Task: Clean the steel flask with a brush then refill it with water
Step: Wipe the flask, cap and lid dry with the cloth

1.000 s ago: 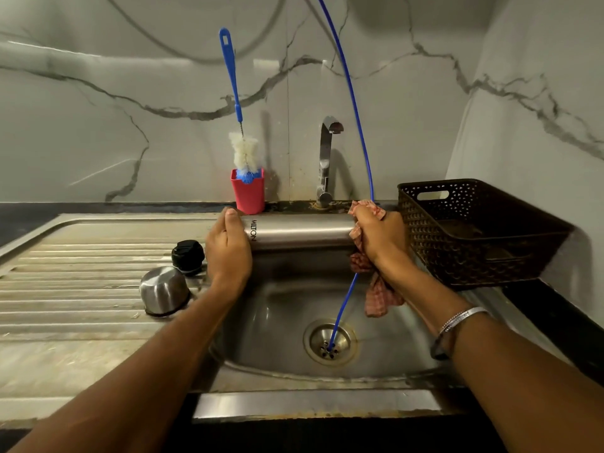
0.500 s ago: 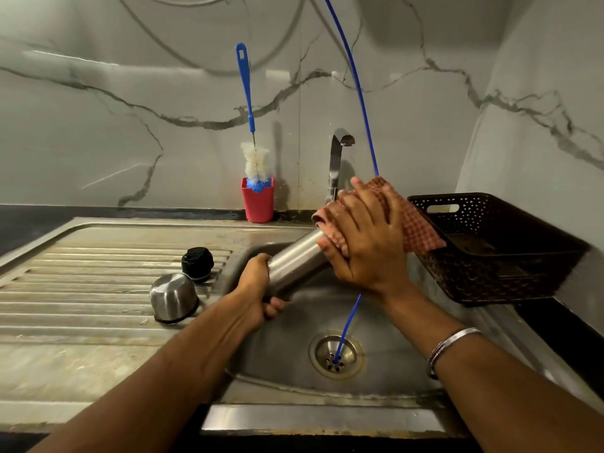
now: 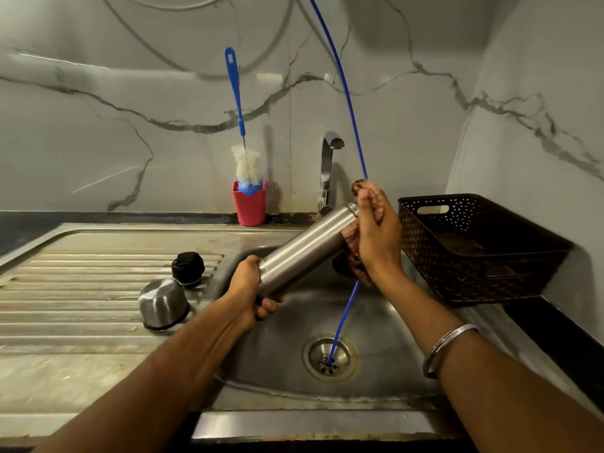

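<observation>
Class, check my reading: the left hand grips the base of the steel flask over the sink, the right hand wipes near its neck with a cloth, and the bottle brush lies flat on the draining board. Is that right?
Not quite. In the head view the bottle brush stands upright in the red cup by the wall. The left hand does grip the steel flask at its base, and the right hand holds the cloth near the neck.
</observation>
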A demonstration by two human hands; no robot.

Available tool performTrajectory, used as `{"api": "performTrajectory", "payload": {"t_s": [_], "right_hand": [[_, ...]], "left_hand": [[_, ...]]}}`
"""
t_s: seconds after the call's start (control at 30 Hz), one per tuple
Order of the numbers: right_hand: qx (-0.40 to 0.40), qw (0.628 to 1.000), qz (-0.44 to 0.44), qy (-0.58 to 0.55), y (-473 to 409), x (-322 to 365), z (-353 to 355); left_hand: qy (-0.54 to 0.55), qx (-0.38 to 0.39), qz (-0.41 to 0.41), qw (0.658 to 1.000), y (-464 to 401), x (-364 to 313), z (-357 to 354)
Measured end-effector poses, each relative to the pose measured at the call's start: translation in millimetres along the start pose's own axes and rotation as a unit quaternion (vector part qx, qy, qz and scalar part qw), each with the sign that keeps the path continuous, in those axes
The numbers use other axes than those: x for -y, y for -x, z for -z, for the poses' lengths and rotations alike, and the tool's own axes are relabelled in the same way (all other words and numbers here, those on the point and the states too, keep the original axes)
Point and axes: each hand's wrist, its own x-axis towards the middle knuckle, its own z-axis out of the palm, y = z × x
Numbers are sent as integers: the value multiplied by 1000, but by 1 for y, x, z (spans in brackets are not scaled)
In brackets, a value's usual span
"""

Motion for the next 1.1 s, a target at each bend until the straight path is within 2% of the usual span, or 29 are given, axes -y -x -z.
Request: {"api": "performTrajectory", "payload": {"t_s": [0.07, 0.17, 0.27, 0.37, 0.4, 0.43, 0.47, 0.53, 0.57, 0.63, 0.67, 0.73, 0.77, 0.83, 0.93, 1.1], "right_hand": [[-2, 988, -114, -108, 2, 0, -2], [1, 938, -247, -241, 6, 1, -3], [43, 908, -273, -316, 19, 15, -9], [156, 919, -244, -268, 55, 24, -35], [175, 937, -215, -214, 67, 18, -47], [205, 962, -141, -116, 75, 9, -54], [222, 975, -28, 16, 80, 0, -58], [196, 946, 149, 210, 80, -10, -56], [180, 933, 196, 241, 78, -8, -54], [150, 944, 206, 208, 70, -5, -54], [122, 960, 183, 172, 62, -2, -54], [65, 994, 79, 48, 43, 5, -52], [40, 998, 17, -41, 32, 11, -48], [1, 981, -65, -184, 15, 14, -38], [41, 951, -162, -261, 17, 12, -35], [158, 898, -319, -258, 46, 9, -37]], "left_hand": [[2, -6, -2, 1000, 2, 2, -2], [13, -20, 0, 1000, 0, 7, -7], [36, -28, 4, 999, 4, 12, -16], [75, 10, 3, 997, 7, 12, -28], [88, 21, 0, 996, 7, 10, -29], [105, 27, -8, 994, 4, 9, -28], [131, 37, -17, 991, 4, 8, -27], [181, 60, -18, 981, 2, 6, -22], [186, 70, -16, 980, 0, 5, -20], [148, 78, -1, 986, 1, 4, -16], [113, 82, 13, 990, 4, 3, -16], [68, 99, 41, 992, 8, 6, -20], [60, 104, 50, 991, 9, 8, -22], [60, 112, 66, 990, 10, 12, -27], [72, 127, 82, 986, 10, 12, -31], [58, 159, 115, 979, 4, 7, -25]]}}
